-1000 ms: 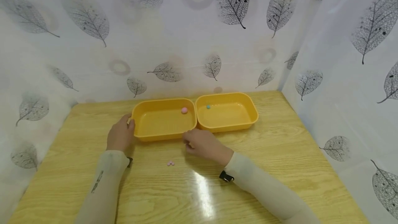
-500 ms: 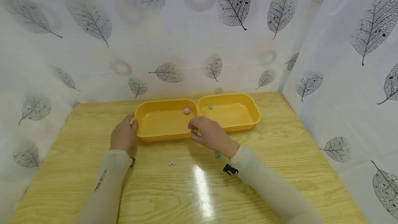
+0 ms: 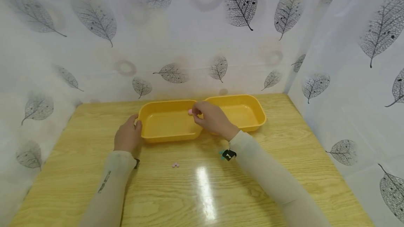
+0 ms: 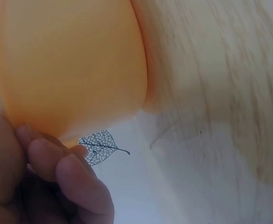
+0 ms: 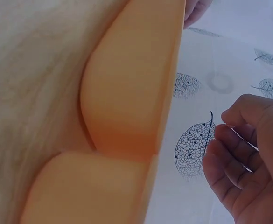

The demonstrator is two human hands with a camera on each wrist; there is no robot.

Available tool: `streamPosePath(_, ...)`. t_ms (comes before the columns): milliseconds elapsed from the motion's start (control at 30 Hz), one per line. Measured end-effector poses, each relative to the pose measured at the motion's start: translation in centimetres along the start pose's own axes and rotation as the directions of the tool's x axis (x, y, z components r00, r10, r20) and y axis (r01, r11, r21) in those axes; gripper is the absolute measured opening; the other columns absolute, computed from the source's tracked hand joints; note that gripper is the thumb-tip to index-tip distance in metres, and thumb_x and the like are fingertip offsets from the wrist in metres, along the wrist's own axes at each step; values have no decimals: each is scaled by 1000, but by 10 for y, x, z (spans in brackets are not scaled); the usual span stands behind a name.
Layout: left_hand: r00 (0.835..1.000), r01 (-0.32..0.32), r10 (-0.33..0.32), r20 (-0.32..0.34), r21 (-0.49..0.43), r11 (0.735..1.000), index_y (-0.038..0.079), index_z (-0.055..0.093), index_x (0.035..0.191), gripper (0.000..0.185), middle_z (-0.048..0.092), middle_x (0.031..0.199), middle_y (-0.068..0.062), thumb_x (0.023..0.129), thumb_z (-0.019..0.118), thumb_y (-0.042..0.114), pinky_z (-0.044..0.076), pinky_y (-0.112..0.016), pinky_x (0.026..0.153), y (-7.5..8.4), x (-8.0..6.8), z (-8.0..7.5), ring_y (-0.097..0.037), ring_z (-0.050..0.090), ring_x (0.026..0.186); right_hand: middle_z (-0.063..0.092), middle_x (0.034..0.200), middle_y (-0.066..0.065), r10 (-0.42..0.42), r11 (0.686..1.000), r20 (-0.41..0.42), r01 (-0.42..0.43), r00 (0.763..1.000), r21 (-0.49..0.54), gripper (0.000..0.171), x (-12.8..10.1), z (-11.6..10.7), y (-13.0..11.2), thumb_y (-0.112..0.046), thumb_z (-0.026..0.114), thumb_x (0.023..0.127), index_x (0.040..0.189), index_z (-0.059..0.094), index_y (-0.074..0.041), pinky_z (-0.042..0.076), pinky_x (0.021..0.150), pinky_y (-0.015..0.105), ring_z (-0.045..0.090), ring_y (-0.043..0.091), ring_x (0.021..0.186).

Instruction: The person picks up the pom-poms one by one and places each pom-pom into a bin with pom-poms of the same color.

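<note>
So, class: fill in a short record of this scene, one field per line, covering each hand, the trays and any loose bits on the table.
Left hand: grips the left tray's left end
Right hand: above where the two trays meet, fingers curled; contents not visible
Right tray: beside the left one
Pink ball: in left tray, by the right fingers
Table: small pink pieces, teal pieces
</note>
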State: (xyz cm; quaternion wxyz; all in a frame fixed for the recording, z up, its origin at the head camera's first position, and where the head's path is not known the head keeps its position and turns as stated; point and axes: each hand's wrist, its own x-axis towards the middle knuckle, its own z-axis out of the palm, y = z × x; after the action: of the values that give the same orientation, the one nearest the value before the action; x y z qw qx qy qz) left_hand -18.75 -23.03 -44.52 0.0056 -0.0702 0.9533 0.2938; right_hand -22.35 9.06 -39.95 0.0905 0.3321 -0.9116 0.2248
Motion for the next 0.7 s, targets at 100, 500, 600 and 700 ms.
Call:
streamPosePath(100, 1000, 6, -6, -3, -4, 1000, 2, 39, 156, 53, 68, 117, -25, 112, 35, 30, 50, -53, 82, 0, 1, 0, -33, 61, 87, 68, 98, 0, 23, 1000, 45, -24, 999, 17, 9, 15, -1, 3, -22, 68, 101, 102, 65, -14, 55, 83, 33, 65, 19, 91)
streamPosePath(500, 999, -21, 21, -28, -8, 1000, 1, 42, 154, 51, 70, 105, -22, 111, 38, 27, 49, -47, 71, -1, 0, 0, -30, 60, 76, 65, 93, 3, 35, 999, 150, -30, 988, -37, 10, 73, -10, 7, -13, 61, 97, 104, 68, -10, 49, 76, 34, 56, 19, 84)
streamPosePath(600, 999, -18, 17, -27, -10, 1000, 2, 42, 155, 51, 70, 110, -23, 112, 37, 29, 49, -48, 74, -2, 0, 0, -31, 61, 80, 66, 99, 3, 54, 998, 206, -45, 977, -52, 17, 85, -7, 7, -11, 63, 95, 111, 69, -9, 50, 81, 34, 58, 19, 89)
streamPosePath(700, 1000, -13, 13, -27, -13, 1000, 3, 42, 155, 51, 70, 112, -23, 112, 37, 30, 50, -49, 75, -3, -1, 0, -31, 61, 81, 68, 105, 4, 62, 997, 266, -49, 962, -55, 21, 95, -2, 6, -11, 64, 94, 115, 69, -9, 50, 87, 35, 59, 20, 95)
